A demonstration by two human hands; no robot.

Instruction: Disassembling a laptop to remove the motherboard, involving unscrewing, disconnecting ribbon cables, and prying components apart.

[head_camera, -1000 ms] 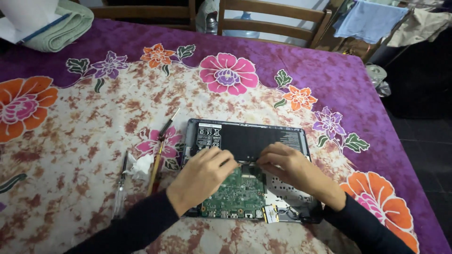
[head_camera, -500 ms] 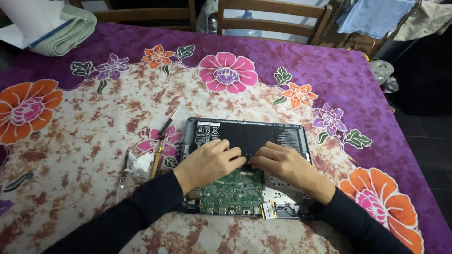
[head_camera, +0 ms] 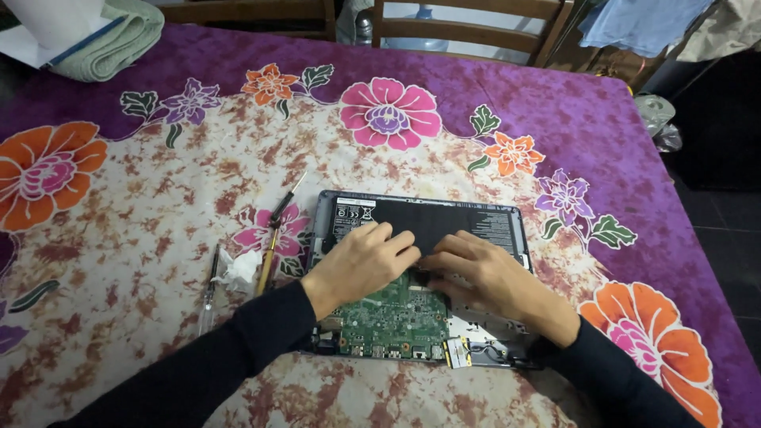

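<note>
Left hand (head_camera: 361, 265) and right hand (head_camera: 483, 277), fingers loosely extended, press the laptop battery (head_camera: 444, 226).

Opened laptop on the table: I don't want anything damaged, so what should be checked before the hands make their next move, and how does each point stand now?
1. Opened laptop lies flat on the flowered tablecloth: ok.
2. Green circuit board uncovered and in plain sight: ok.
3. Left hand and right hand both rest at the lower edge of the black battery: ok.
4. Whether the battery is free of screws or cable: cannot tell, the hands cover that edge.
5. Screwdriver lies left of the laptop, in neither hand: ok.
6. Crumpled white tissue apart from the board: ok.
</note>
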